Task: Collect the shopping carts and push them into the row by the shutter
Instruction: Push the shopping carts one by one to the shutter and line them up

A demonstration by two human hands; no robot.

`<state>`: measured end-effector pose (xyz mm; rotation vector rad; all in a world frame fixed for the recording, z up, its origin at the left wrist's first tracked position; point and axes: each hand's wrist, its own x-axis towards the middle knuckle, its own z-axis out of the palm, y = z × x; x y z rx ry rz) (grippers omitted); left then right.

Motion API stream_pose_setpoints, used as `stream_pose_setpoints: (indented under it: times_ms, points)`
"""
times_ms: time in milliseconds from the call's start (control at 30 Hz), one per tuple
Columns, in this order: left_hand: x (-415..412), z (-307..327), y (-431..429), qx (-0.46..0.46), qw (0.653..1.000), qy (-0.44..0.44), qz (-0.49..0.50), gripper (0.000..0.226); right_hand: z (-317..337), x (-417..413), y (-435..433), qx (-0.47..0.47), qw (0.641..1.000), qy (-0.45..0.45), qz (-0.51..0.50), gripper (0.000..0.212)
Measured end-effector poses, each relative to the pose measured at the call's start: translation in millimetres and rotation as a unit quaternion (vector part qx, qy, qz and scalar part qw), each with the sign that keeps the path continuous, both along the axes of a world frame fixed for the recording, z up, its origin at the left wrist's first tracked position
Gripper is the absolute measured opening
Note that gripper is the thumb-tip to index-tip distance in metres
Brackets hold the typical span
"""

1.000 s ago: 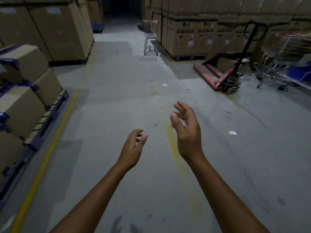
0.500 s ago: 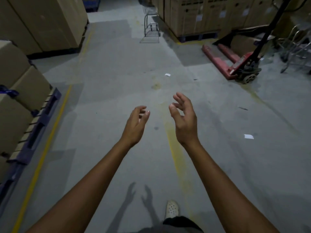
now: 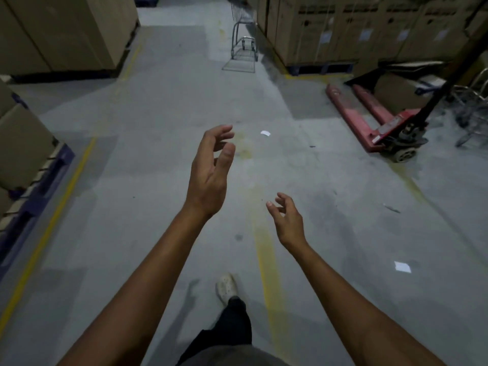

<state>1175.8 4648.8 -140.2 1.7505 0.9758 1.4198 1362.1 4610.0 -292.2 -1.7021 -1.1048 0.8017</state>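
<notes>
A metal shopping cart (image 3: 244, 46) stands far ahead in the aisle, beside the stacked cartons on the right; its basket is cut off by the top edge. More cart frames (image 3: 472, 112) show at the far right edge behind the pallet jack. My left hand (image 3: 211, 170) is raised in front of me, fingers loosely curved, holding nothing. My right hand (image 3: 287, 220) hangs lower and to the right, fingers relaxed and empty. Both hands are well short of the cart. No shutter is in sight.
A red pallet jack (image 3: 375, 122) lies on the floor at the right. Stacked cartons (image 3: 356, 27) line the right side, more cartons (image 3: 66, 30) the left, with boxes on a blue pallet (image 3: 39, 178) at the near left. Paper scraps (image 3: 402, 266) dot the grey floor. My foot (image 3: 226, 286) steps forward.
I have walked forward, so the cart and pallet jack are nearer. My left hand has risen and my right hand has dropped lower; both stay empty.
</notes>
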Motion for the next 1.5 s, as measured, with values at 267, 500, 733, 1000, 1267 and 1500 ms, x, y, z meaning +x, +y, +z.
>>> stream_pose_setpoints:
  times_ms: [267, 500, 733, 1000, 1267, 1500]
  points:
    - [16.7, -44.6, 244.0, -0.088, 0.996, 0.029, 0.017, 0.058, 83.6, 0.2, 230.3, 0.111, 0.993, 0.042, 0.028, 0.069]
    - [35.2, -96.0, 418.7, -0.174, 0.971, 0.161, 0.005, 0.054, 187.9, 8.4, 375.9, 0.280, 0.956, 0.045, 0.076, 0.058]
    - [73.1, -144.3, 596.5, -0.226, 0.957, 0.183, 0.010, 0.047, 168.4, 60.1, 556.5, 0.311, 0.945, 0.063, 0.084, 0.058]
    - [159.3, -75.1, 819.4, -0.165, 0.978, 0.120, 0.033, 0.056, 99.4, 144.9, 816.9, 0.160, 0.983, 0.061, 0.067, 0.054]
    - [196.3, 3.7, 1003.5, -0.060, 0.996, 0.025, 0.054, 0.053, 28.6, 201.9, 1013.9, -0.003, 0.996, 0.058, 0.065, 0.094]
    - [206.4, -12.5, 1202.2, -0.016, 0.999, -0.022, 0.046, 0.046, -48.4, 233.9, 1206.2, -0.072, 0.994, 0.041, 0.064, 0.051]
